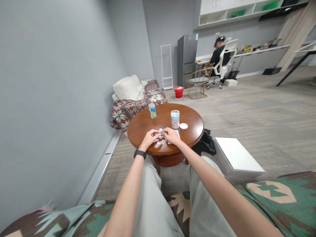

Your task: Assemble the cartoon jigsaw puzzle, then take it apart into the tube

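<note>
Both my hands are over a heap of small multicoloured pieces [161, 137] that look like jigsaw pieces, near the close edge of the round brown table [140, 128]. My left hand [149, 138] has its fingers bent inward, with a black band on the wrist. My right hand [171, 135] comes from the other side, and the fingertips of both nearly meet. What they pinch is too small to make out. A printed card [177, 132] lies partly under my right hand. Behind it stands an open tin [175, 119] with a pink figure, beside its round lid [183, 126].
A closed blue-and-yellow tin [152, 111] stands farther back on the table. A white box [237, 154] and a black bag [208, 142] are on the floor to the right. A covered sofa [138, 98] is at the left; a person [217, 54] sits at a far desk.
</note>
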Action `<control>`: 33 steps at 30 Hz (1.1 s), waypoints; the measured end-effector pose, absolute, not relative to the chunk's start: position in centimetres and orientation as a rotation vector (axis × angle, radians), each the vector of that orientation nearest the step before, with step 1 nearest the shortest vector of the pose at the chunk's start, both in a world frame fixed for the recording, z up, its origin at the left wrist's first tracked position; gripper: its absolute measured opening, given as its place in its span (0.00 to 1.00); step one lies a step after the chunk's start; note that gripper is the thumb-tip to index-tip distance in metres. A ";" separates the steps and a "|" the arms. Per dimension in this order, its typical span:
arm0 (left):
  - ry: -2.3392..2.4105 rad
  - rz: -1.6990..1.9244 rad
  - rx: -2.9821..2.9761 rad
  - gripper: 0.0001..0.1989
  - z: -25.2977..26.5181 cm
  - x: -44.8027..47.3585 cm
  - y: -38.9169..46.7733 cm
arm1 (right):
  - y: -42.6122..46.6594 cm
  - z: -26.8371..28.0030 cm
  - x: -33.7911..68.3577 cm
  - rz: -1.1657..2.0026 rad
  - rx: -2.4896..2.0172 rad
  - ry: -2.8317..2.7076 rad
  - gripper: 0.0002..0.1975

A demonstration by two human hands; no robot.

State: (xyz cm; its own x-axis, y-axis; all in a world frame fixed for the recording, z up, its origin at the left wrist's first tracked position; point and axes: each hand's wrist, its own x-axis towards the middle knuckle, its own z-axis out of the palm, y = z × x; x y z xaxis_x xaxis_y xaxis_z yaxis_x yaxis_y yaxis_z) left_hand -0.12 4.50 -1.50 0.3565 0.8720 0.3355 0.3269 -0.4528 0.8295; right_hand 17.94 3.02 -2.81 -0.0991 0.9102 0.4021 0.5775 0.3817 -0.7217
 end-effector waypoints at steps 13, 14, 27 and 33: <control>1.176 0.855 2.219 0.07 -0.7 0.4 3.8 | 3.0 -2.6 17.9 0.529 -1.304 -1.645 0.09; 1.175 0.853 2.223 0.06 -0.6 0.4 3.8 | 3.0 -2.7 17.9 0.511 -1.304 -1.652 0.10; 1.267 1.157 1.925 0.09 -1.4 0.2 4.5 | 3.0 -2.6 18.0 0.434 -1.328 -1.775 0.11; 1.302 1.260 1.832 0.04 -1.8 0.1 4.7 | 3.4 -3.3 18.0 0.416 -1.271 -1.704 0.11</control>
